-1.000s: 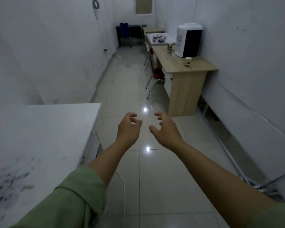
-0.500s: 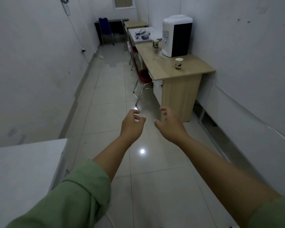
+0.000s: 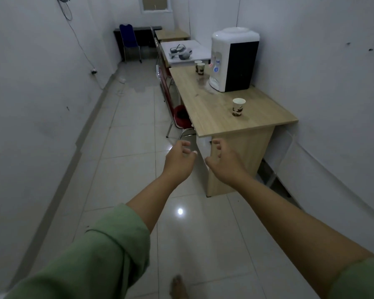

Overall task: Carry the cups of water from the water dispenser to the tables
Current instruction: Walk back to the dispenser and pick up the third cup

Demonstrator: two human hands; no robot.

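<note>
A white and black water dispenser [image 3: 233, 59] stands on a wooden table [image 3: 214, 113] against the right wall. One paper cup [image 3: 238, 107] sits near the table's front end. Two more paper cups [image 3: 200, 67] stand close together just left of the dispenser's taps. My left hand [image 3: 178, 161] and my right hand [image 3: 224, 162] are stretched out side by side over the floor, short of the table's near end. Both hold nothing, with fingers loosely curled and apart.
A red chair [image 3: 178, 114] is tucked at the table's left side. Behind it stand a white table [image 3: 200, 55] bearing a headset [image 3: 180, 52], another wooden table and a blue chair [image 3: 129, 39]. A tiled aisle [image 3: 134, 134] runs along the left wall. My bare foot [image 3: 178, 288] shows below.
I have walked forward: the wooden table and dispenser are much nearer, and the white table on the left has dropped out of view. Both hands stay empty and extended.
</note>
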